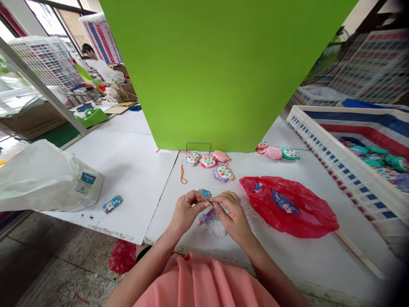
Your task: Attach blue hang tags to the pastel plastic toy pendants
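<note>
My left hand [189, 209] and my right hand [232, 214] meet over the white table, thumbs and fingertips pinched together. What lies between the fingertips is too small to make out. Just behind them shows a blue printed card [205, 193]; whether the fingers touch it I cannot tell. Below the fingertips lies a purple toy [206, 216], partly covered by my hands. Close to my right hand is a little heap of small clear-white pieces [217, 228]. Farther back sit a purple toy with coloured dots [223, 173], a pink dotted toy [208, 161] and others with orange cords [183, 175].
A red plastic bag [306, 217] holding blue cards lies at right, beside a toy-filled crate [351, 187]. A green board [207, 76] rises behind. At left are a white bag [47, 179] and blue card pack [113, 204]. A person [89, 52] is in the background.
</note>
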Demonstrator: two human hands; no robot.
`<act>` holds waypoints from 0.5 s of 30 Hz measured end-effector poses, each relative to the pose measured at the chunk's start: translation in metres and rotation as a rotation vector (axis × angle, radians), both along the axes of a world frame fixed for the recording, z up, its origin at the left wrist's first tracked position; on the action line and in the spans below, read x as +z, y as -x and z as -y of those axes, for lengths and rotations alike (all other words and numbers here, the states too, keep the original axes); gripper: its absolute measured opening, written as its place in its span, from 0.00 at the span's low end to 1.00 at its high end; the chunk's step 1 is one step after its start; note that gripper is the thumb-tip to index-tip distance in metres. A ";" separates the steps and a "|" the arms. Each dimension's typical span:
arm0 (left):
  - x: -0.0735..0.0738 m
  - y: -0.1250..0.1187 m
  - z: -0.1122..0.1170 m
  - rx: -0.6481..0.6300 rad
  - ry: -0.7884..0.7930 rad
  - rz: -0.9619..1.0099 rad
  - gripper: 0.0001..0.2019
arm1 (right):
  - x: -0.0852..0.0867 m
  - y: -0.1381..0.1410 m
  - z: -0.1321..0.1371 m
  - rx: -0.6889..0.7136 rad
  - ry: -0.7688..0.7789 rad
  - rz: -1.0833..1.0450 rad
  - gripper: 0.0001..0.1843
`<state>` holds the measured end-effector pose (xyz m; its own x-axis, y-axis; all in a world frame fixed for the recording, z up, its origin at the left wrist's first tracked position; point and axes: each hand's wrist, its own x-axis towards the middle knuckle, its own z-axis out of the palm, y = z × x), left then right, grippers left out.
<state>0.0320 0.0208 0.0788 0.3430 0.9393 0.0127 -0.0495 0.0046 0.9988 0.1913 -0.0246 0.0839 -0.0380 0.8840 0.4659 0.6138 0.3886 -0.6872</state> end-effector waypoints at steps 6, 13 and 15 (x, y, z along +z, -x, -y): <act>0.007 0.002 0.002 0.017 -0.065 -0.052 0.09 | 0.006 0.003 0.003 -0.011 -0.029 0.128 0.08; 0.011 0.003 0.003 -0.001 -0.059 -0.070 0.08 | 0.008 0.003 0.004 0.012 -0.040 0.176 0.09; 0.012 0.004 0.003 -0.011 -0.078 -0.089 0.07 | 0.008 0.003 0.004 0.016 -0.045 0.180 0.09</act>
<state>0.0276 0.0181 0.0903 0.3567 0.9326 0.0551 0.0388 -0.0737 0.9965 0.1885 -0.0282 0.0919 -0.1380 0.8609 0.4897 0.7192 0.4270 -0.5481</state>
